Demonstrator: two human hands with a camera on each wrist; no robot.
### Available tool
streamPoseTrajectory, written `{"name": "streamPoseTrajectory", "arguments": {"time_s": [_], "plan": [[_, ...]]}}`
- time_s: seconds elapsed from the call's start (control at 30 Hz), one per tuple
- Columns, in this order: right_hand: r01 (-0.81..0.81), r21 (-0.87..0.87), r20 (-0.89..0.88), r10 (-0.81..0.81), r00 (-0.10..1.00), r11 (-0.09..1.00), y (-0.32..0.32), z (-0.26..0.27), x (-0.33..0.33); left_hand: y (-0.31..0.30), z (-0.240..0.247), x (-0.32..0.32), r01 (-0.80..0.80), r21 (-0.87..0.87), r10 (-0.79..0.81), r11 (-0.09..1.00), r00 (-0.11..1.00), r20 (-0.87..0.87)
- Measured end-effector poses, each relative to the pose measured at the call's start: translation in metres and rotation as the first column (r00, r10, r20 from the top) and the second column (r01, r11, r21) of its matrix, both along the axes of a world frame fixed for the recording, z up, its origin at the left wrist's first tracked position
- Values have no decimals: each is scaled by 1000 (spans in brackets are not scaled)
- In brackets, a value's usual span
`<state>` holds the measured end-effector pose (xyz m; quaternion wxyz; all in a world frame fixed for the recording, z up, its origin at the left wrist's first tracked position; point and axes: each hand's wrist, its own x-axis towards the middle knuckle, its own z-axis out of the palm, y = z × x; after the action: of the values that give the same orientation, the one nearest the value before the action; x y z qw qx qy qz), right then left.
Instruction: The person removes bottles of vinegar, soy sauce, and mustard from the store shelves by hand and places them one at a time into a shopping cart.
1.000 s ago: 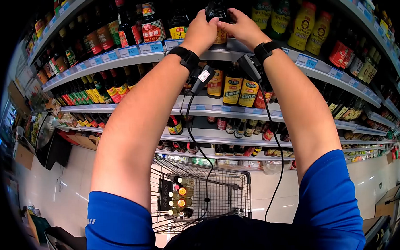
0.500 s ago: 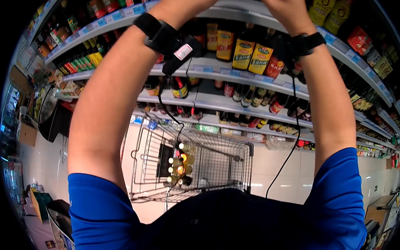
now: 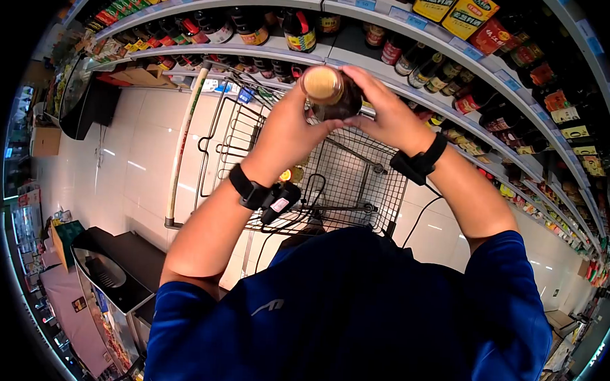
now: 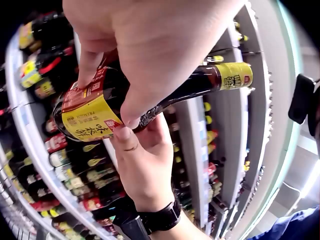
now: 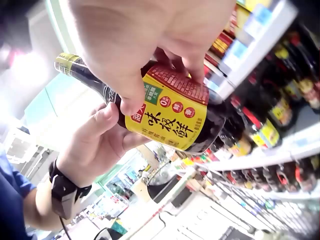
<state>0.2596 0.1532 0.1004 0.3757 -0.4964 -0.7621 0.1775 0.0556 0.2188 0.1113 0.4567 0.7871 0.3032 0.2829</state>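
A dark soy sauce bottle (image 3: 339,109) with a yellow and red label is held in front of the chest, over the shopping cart. Its yellow-wrapped cap points up toward the head camera. My left hand (image 3: 284,132) grips it from the left, while my right hand (image 3: 393,123) has its fingers and thumb round the other side. In the right wrist view, the yellow label (image 5: 172,117) faces the camera below my right thumb and fingers. The left wrist view shows the bottle's long neck (image 4: 197,82) slanting out past my left hand.
Below the hands stands the wire shopping cart (image 3: 188,138), with bottles (image 3: 293,173) in it partly hidden by my left arm. Shelves (image 3: 270,53) packed with sauce bottles curve along the front and right. A black cable (image 3: 418,223) hangs near the right wrist. Tiled floor (image 3: 140,152) lies left.
Both hands have come down and back from the upper shelf, bringing the soy sauce bottle over the cart. The head view has tilted downward, showing more of the cart and torso.
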Motion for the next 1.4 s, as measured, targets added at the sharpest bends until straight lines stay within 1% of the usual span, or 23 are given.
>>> {"name": "streamPoseTrajectory", "arguments": {"time_s": [0.03, 0.07, 0.1, 0.13, 0.17, 0.23, 0.27, 0.3, 0.4, 0.47, 0.5, 0.57, 0.67, 0.7, 0.77, 0.9, 0.97, 1.0, 1.13, 1.2, 1.23, 1.33, 1.4], "plan": [[-3, -152, -28, -2, 1000, 988, -2, -24, -6, -5, -27, -5, -28, -41, 28, 999, 1000, -3], [-49, -148, -39, 44, 998, 988, -4, -56, -8, -10, -54, -10, -38, -104, 35, 994, 999, -35], [-84, -282, -87, 62, 994, 956, -6, -78, -13, -13, -82, -15, -51, -159, 41, 986, 997, -62], [-98, -296, -86, 76, 993, 950, -5, -108, -16, -17, -112, -19, -88, -178, 59, 980, 985, -164], [-106, -321, -87, 82, 993, 941, -9, -138, -20, -17, -144, -22, -26, -192, -1, 981, 990, -139], [-137, -371, -112, 102, 988, 918, -8, -187, -23, -19, -203, -26, 41, -26, -47, 999, 966, -255], [-126, -451, -118, 81, 990, 883, -10, -213, -26, -22, -258, -28, 37, -62, -44, 997, 992, -118], [-113, -529, -122, 56, 991, 841, -12, -237, -29, -24, -254, -25, -2, -217, -46, 976, 976, -214], [-110, -575, -159, 22, 987, 811, -13, -309, -34, -28, -337, -26, -8, -260, -68, 966, 957, -282], [-40, -566, -115, -31, 993, 824, -11, -356, -38, -29, -381, -24, -123, -240, 56, 963, 961, -270], [-25, -634, -123, -69, 990, 773, -8, -374, -41, -28, -390, -22, -129, -227, 55, 965, 950, -308], [-14, -661, -132, -98, 986, 750, -1, -407, -44, -24, -430, -19, -159, -325, 78, 932, 965, -249], [10, -666, -167, -162, 973, 746, 8, -446, -42, -19, -473, -10, -245, -233, 161, 941, 931, -329], [19, -659, -177, -180, 968, 751, 12, -457, -41, -16, -481, -7, -260, -168, 193, 951, 921, -338], [55, -657, -153, -204, 967, 752, 19, -487, -37, -8, -484, 3, -298, -210, 195, 931, 894, -402], [159, -648, -92, -284, 955, 745, 25, -500, -36, 7, -510, 16, -284, -250, 196, 926, 925, -327], [196, -730, -77, -364, 928, 655, 28, -503, -38, 10, -520, 18, -292, -264, 219, 919, 937, -272], [226, -689, -100, -400, 911, 689, 28, -507, -42, 14, -523, 20, -303, -334, 213, 892, 936, -281], [337, -652, -47, -479, 876, 679, 31, -524, -52, 21, -520, 25, -307, -244, 217, 920, 917, -335], [335, -679, -56, -501, 864, 653, 27, -529, -56, 22, -514, 28, -361, -285, 210, 888, 870, -446], [331, -705, -62, -520, 852, 627, 28, -530, -57, 22, -512, 28, -358, -280, 210, 891, 870, -445], [324, -653, -122, -517, 847, 685, 27, -542, -60, 18, -518, 25, -308, -108, 257, 945, 907, -333], [305, -698, -109, -516, 850, 649, 27, -541, -58, 20, -521, 18, -274, -186, 197, 944, 915, -351]]}}
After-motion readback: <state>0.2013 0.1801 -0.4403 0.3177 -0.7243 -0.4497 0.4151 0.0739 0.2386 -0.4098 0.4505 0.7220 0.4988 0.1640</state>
